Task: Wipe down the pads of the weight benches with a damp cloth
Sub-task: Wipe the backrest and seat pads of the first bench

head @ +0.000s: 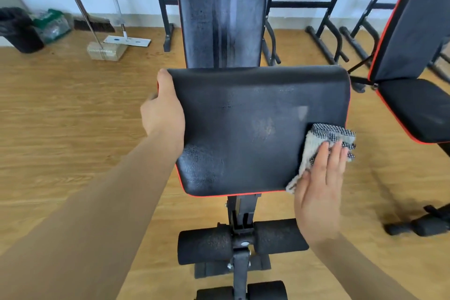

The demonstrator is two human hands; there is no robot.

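Two benches: the near bench [243, 209] stands centre on the wooden floor [60, 117]; the second bench [414, 109], black with red piping, stands just to its right.
Back pad [219, 12]: black, tilted up and away from the camera, with streaks and dull patches down its length.
Seat pad [243, 124]: black with a red lower edge, directly below the back pad, with a faint smeared patch near its middle.
Foam rollers [204, 246]: a black pair on the post below the seat pad, with another pair lower down.
Left hand [163, 109]: grips the seat pad's left edge, thumb lying along the top near the far-left corner, fingers wrapped round the side.
Right hand [319, 190]: flat, fingers straight and together, pressing on the cloth at the seat pad's right edge.
Cloth [326, 134]: checked black and white, crumpled under and beyond the right fingertips, partly on the pad's near-right area and partly hanging over its edge.
Wall side: a bin [19, 31], a broom [93, 24] and a flat mop [126, 41] stand far left, well apart from both hands.
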